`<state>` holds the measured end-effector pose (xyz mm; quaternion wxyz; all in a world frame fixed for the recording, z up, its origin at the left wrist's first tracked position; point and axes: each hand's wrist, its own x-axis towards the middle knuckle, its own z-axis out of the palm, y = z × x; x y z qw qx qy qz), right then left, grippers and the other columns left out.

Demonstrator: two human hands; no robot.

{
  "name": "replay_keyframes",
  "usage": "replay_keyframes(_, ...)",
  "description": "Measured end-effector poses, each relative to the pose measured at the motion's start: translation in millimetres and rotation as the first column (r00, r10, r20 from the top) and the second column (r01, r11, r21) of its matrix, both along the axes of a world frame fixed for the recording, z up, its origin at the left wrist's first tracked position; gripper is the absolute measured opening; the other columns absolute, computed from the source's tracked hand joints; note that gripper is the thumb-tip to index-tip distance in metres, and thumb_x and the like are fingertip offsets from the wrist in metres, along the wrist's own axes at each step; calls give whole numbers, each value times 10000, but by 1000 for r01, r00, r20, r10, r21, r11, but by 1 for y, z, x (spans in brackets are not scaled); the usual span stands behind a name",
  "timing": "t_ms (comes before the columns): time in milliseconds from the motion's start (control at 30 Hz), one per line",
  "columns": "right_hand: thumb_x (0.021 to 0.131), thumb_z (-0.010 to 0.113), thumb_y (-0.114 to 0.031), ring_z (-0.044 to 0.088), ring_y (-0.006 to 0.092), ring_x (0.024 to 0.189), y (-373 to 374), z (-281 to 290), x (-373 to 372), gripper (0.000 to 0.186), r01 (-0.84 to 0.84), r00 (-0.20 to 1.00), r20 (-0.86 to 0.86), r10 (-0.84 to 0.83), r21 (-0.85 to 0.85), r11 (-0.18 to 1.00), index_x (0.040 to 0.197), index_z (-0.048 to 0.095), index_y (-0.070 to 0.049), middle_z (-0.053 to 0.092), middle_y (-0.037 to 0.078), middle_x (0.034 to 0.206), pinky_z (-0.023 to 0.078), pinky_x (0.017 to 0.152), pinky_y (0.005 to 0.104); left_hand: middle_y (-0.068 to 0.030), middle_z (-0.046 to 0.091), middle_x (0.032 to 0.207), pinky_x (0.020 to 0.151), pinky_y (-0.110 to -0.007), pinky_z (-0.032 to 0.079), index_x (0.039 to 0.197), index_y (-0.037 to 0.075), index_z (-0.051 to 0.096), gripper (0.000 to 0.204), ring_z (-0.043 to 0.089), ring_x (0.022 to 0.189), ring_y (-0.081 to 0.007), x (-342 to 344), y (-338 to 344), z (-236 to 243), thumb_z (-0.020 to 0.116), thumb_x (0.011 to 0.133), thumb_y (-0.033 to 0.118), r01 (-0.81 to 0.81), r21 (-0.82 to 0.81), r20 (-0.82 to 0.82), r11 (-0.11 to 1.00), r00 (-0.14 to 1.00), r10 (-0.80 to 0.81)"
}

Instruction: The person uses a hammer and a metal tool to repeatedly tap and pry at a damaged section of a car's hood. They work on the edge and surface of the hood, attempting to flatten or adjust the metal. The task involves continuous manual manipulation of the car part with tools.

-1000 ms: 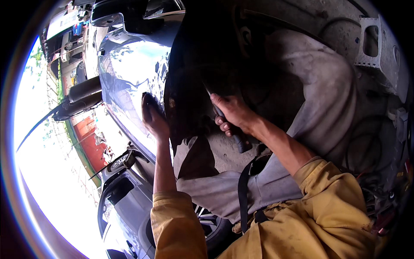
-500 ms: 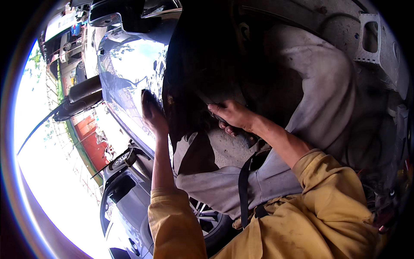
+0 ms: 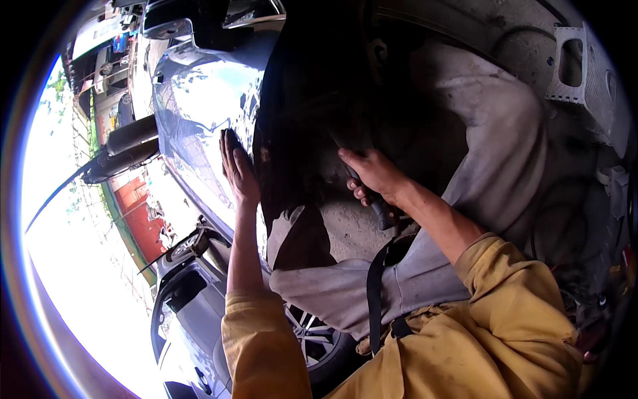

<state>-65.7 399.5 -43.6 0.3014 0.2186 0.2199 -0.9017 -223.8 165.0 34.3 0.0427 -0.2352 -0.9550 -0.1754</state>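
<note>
Near: grey trousers [image 3: 359, 292]. Mid: right hand [image 3: 382, 177], fingers curled around dark-handled tool [image 3: 381, 217], tool's far end lost in shadow. Left hand [image 3: 240, 174], fingers straight, nearly together, laid on glossy car panel [image 3: 206, 93], left of tool. Far right: pale plastic box-like item [image 3: 593, 96].

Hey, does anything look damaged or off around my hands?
One spot: on the shiny car panel, the reflection looks broken and rippled along the edge, just above your left hand in the picture, while farther left it's smoother. It might be uneven surface or just reflected foliage; I can't tell which.
</note>
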Motion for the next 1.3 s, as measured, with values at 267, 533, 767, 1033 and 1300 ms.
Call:
replay_keyframes(267,963,418,-359,453,129,427,-17,-34,-30,354,487,706,586,-398,7,874,765,420,-65,434,40,546,422,393,311,-188,357,1422,1096,-408,226,1365,-1,384,465,298,1341,-327,7,-1,-5,287,994,263,1,68,32,998,999,-3)
replay_keyframes(533,954,470,-379,446,125,393,-26,-1,12,364,-10,999,47,15,-111,994,744,439,-83,448,33,546,403,353,294,-176,210,1491,1118,-387,192,1422,-9,259,509,240,1373,-293,-3,-5,5,294,988,255,9,223,240,975,969,-63)
replay_keyframes(767,957,453,-362,461,107,438,-30,-10,-9,313,362,793,547,-268,-69,930,844,440,-71,467,12,576,429,400,285,-173,284,1460,1100,-368,234,1371,-49,339,461,290,1349,-274,-30,25,6,272,1004,222,82,115,205,990,973,-105)
replay_keyframes(1033,947,486,-355,448,126,370,-25,-17,-7,350,169,933,327,-153,-19,985,789,450,-44,438,26,517,402,339,281,-197,299,1452,1121,-396,189,1406,-38,254,483,261,1362,-315,-26,25,20,258,1010,237,297,-259,88,919,955,-284)
replay_keyframes(1300,842,544,-131,445,111,393,-24,21,0,195,1,960,257,107,-388,922,699,431,-63,447,18,538,390,359,287,-258,417,1351,1011,-482,383,1358,-14,326,459,453,1214,-421,-27,9,18,472,956,153,376,-432,-130,820,874,-469)
